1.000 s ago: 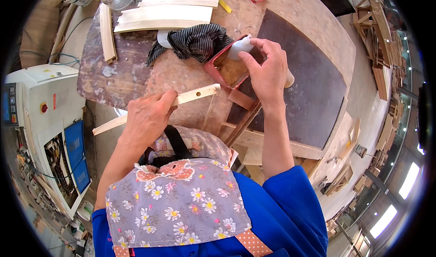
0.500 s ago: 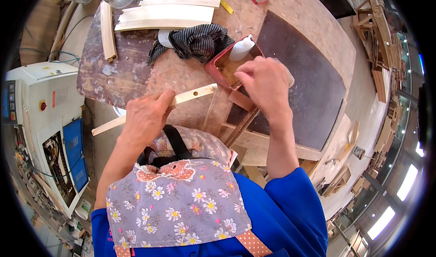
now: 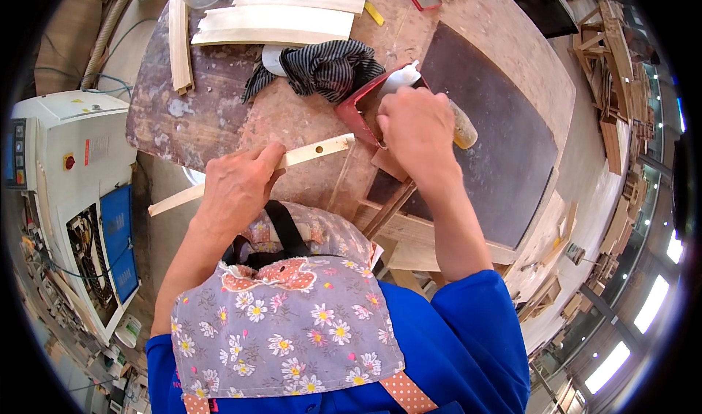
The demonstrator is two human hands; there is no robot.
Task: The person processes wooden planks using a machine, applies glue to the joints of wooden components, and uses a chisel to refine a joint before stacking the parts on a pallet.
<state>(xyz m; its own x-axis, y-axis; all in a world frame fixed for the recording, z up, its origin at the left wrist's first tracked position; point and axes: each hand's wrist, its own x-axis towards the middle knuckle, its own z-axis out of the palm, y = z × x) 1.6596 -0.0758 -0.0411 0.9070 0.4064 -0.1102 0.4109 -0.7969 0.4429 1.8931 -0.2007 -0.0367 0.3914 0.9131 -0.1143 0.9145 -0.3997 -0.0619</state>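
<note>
My left hand [image 3: 240, 176] is closed around a long, pale wooden strip [image 3: 298, 155], which slants across in front of me. Near the strip's right end is a round hole. Over the near right side of a red, open-topped box [image 3: 354, 116] is my right hand [image 3: 418, 130], fingers curled downward. Its fingertips are hidden, so what they pinch does not show. A white plastic bottle [image 3: 401, 79] leans inside the box. Just right of that hand lies a rounded tan object [image 3: 463, 127], partly covered by it. A striped dark cloth [image 3: 329, 69] is bunched left of the box.
Pale curved boards [image 3: 278, 25] lie at the back of the worktable [image 3: 285, 129], with a narrow wooden piece [image 3: 179, 45] to their left. A dark panel [image 3: 497, 143] covers the table's right part. A white machine cabinet [image 3: 80, 140] stands at the left.
My right hand has moved slightly left and lower toward the red box, uncovering more of the tan object. My left hand keeps the strip almost still.
</note>
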